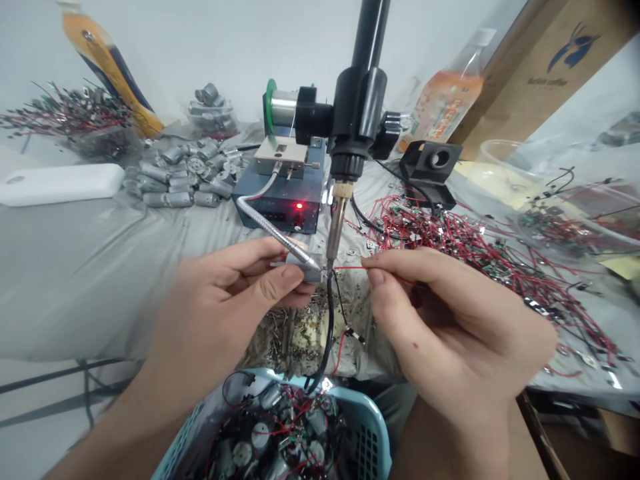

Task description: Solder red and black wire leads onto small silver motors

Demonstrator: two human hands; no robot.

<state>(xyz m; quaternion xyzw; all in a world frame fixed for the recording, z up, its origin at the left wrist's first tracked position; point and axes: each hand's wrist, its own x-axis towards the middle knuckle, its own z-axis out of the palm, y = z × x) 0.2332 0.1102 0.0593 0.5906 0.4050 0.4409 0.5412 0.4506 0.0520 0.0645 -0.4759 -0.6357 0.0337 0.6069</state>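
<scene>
My left hand (235, 293) is closed round a small silver motor (303, 272), holding it under the tip of a soldering iron (336, 223) that hangs from a black stand (361, 87). A bendy metal solder-feed tube (270, 230) ends at the same spot. My right hand (450, 320) pinches a thin red wire (350, 268) and holds its end against the motor at the iron's tip. A black wire (327, 333) hangs down from the motor.
A blue controller box (280, 203) with a red light stands behind the iron. Grey motors (180, 173) are heaped at the back left. Red wires (475, 247) lie piled on the right. A blue basket (370, 427) of wired motors sits at the near edge.
</scene>
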